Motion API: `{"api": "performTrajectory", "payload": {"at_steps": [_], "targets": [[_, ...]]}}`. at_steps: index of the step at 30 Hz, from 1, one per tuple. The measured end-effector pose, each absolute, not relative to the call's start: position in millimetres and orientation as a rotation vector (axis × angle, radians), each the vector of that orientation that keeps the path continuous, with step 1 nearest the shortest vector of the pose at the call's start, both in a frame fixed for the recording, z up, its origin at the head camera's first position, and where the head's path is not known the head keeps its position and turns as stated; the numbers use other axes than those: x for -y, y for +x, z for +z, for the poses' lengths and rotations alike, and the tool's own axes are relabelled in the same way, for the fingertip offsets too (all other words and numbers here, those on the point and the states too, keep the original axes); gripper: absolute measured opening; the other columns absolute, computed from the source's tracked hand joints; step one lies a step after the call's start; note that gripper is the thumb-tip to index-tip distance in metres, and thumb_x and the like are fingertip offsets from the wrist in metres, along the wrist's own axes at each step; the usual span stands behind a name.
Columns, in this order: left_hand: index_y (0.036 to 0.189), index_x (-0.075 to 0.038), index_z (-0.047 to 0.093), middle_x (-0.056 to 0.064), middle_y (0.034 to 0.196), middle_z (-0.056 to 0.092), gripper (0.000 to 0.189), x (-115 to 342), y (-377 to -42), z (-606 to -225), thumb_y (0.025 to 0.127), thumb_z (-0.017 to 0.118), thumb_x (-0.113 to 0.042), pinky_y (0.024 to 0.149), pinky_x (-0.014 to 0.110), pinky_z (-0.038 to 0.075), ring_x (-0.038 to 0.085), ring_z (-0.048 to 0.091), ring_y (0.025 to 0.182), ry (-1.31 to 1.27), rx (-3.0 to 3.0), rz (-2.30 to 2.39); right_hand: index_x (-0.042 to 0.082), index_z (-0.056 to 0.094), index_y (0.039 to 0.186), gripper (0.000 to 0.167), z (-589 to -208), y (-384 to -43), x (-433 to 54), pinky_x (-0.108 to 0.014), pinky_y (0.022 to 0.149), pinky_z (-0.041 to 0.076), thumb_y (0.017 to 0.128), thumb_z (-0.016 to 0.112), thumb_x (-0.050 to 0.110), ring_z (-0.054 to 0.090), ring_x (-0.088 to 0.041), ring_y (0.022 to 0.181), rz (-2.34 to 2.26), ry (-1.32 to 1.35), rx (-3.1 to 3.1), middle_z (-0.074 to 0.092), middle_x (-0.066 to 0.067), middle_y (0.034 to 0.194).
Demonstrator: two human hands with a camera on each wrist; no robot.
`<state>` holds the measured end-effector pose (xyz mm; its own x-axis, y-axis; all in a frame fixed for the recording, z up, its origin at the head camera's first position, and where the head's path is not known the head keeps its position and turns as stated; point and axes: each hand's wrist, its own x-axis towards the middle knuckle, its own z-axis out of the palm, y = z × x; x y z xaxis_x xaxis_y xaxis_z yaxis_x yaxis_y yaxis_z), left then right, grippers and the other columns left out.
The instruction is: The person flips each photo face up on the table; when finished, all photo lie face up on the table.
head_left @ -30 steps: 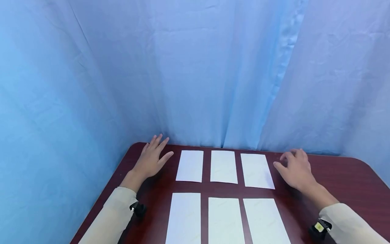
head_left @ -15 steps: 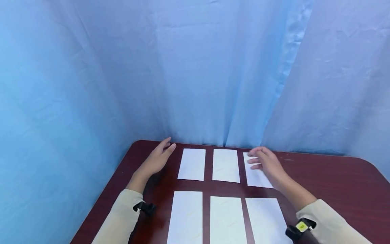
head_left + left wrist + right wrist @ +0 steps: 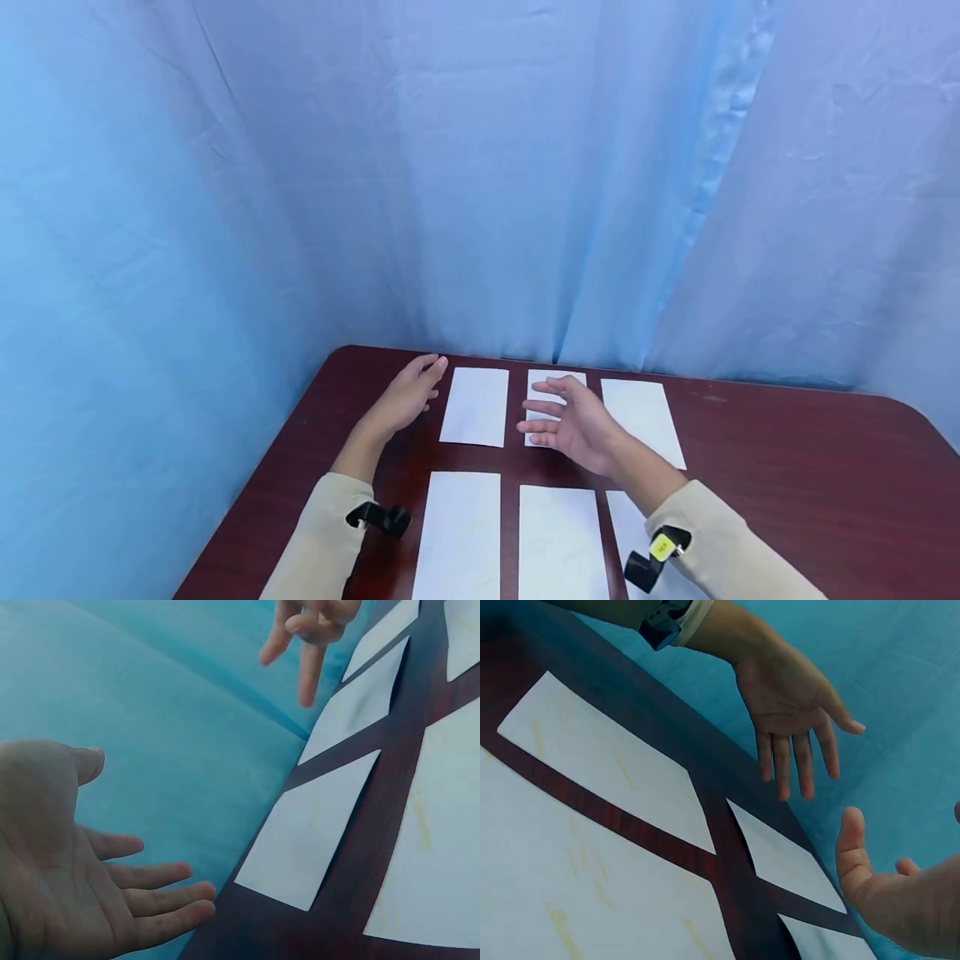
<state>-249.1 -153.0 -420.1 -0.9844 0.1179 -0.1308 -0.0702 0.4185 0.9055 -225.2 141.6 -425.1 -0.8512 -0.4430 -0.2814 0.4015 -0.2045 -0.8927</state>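
Observation:
My left hand [image 3: 408, 396] hovers by the table's far left, beside the back-left white sheet of paper [image 3: 475, 408], its palm turned inward. Over the back-middle sheet [image 3: 557, 377] my right hand [image 3: 573, 425] partly covers it, fingers spread loosely and pointing left. Neither hand holds anything. In the left wrist view the left palm [image 3: 82, 877] faces the camera with fingers extended, and the right fingers hang beyond. The right wrist view has the left hand [image 3: 791, 705] reaching down opposite the right thumb [image 3: 853, 847]. A third back sheet [image 3: 641, 417] lies under the right wrist's far side.
In the front row lie a left sheet [image 3: 457, 533], a middle sheet [image 3: 562, 542] and a right sheet [image 3: 626, 525] partly hidden by the right sleeve. The dark red table [image 3: 810, 467] has rounded far corners. Blue curtains [image 3: 487, 183] hang close behind and to the left.
My right hand has swept left from beyond the right-hand sheets to over the back-middle one, its palm turning inward. The left hand has rolled from palm-down to palm-inward and shifted slightly right.

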Motion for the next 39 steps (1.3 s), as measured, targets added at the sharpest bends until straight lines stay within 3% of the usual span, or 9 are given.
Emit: {"api": "performTrajectory", "payload": {"at_steps": [5, 13, 21, 27, 29, 32, 35, 39], "targets": [[0.164, -0.008, 0.034, 0.023, 0.160, 0.050, 0.073, 149.5, -245.0, -425.3, 0.111, 0.043, -0.057, 0.111, 0.056, 0.053, 0.045, 0.059, 0.140, 0.027, -2.470, 1.585, 0.003, 0.016, 0.166, 0.074, -429.6, -223.2, -134.4, -0.028, 0.090, 0.060, 0.109, 0.037, 0.044, 0.073, -0.026, 0.111, -2.045, -0.017, -1.489, 0.021, -0.030, 0.172], [0.163, -0.007, 0.036, 0.023, 0.157, 0.052, 0.070, 137.3, -241.2, -435.9, 0.111, 0.045, -0.054, 0.106, 0.052, 0.058, 0.044, 0.061, 0.138, 0.016, -2.427, 1.571, 0.002, 0.022, 0.162, 0.067, -436.5, -221.3, -130.1, -0.030, 0.089, 0.061, 0.107, 0.037, 0.038, 0.074, -0.030, 0.110, -2.035, 0.051, -1.517, 0.014, -0.033, 0.172], [0.162, -0.006, 0.037, 0.021, 0.163, 0.046, 0.070, 129.0, -236.4, -442.9, 0.111, 0.046, -0.053, 0.102, 0.049, 0.060, 0.042, 0.058, 0.142, 0.012, -2.436, 1.546, 0.000, 0.022, 0.161, 0.066, -440.1, -221.5, -114.4, -0.028, 0.088, 0.058, 0.105, 0.039, 0.031, 0.071, -0.029, 0.113, -2.051, 0.092, -1.510, 0.017, -0.032, 0.172], [0.160, -0.004, 0.040, 0.022, 0.161, 0.048, 0.068, 124.3, -234.2, -442.0, 0.111, 0.047, -0.050, 0.101, 0.051, 0.059, 0.041, 0.058, 0.141, 0.047, -2.441, 1.529, 0.001, 0.026, 0.162, 0.068, -440.2, -222.3, -108.0, -0.026, 0.085, 0.054, 0.105, 0.040, 0.034, 0.066, -0.027, 0.115, -2.071, 0.155, -1.498, 0.030, -0.032, 0.167], [0.159, -0.002, 0.040, 0.023, 0.159, 0.049, 0.066, 123.8, -233.7, -442.4, 0.111, 0.048, -0.047, 0.101, 0.051, 0.059, 0.040, 0.059, 0.139, 0.072, -2.450, 1.511, 0.001, 0.026, 0.163, 0.069, -440.1, -221.8, -105.8, -0.027, 0.091, 0.052, 0.105, 0.039, 0.036, 0.059, -0.030, 0.125, -2.088, 0.183, -1.456, 0.033, -0.033, 0.165], [0.158, 0.000, 0.042, 0.023, 0.157, 0.051, 0.062, 124.3, -232.7, -443.1, 0.110, 0.050, -0.040, 0.101, 0.052, 0.059, 0.037, 0.062, 0.132, 0.119, -2.470, 1.465, 0.000, 0.023, 0.165, 0.071, -439.5, -220.5, -101.5, -0.037, 0.111, 0.047, 0.106, 0.036, 0.037, 0.043, -0.040, 0.144, -2.136, 0.209, -1.375, 0.031, -0.036, 0.165], [0.155, 0.001, 0.045, 0.024, 0.156, 0.052, 0.057, 126.0, -232.1, -442.5, 0.108, 0.052, -0.030, 0.099, 0.052, 0.060, 0.034, 0.064, 0.126, 0.168, -2.489, 1.428, -0.002, 0.018, 0.166, 0.070, -438.2, -220.5, -96.9, -0.050, 0.131, 0.029, 0.107, 0.032, 0.034, 0.027, -0.048, 0.156, -2.200, 0.202, -1.330, 0.024, -0.037, 0.168], [0.154, 0.000, 0.048, 0.023, 0.154, 0.054, 0.053, 127.2, -233.3, -440.1, 0.105, 0.047, -0.021, 0.094, 0.049, 0.060, 0.030, 0.065, 0.115, 0.209, -2.500, 1.409, -0.002, 0.017, 0.165, 0.068, -435.4, -221.4, -94.0, -0.059, 0.134, 0.018, 0.107, 0.032, 0.029, 0.022, -0.054, 0.159, -2.262, 0.208, -1.369, 0.024, -0.036, 0.169]]}}
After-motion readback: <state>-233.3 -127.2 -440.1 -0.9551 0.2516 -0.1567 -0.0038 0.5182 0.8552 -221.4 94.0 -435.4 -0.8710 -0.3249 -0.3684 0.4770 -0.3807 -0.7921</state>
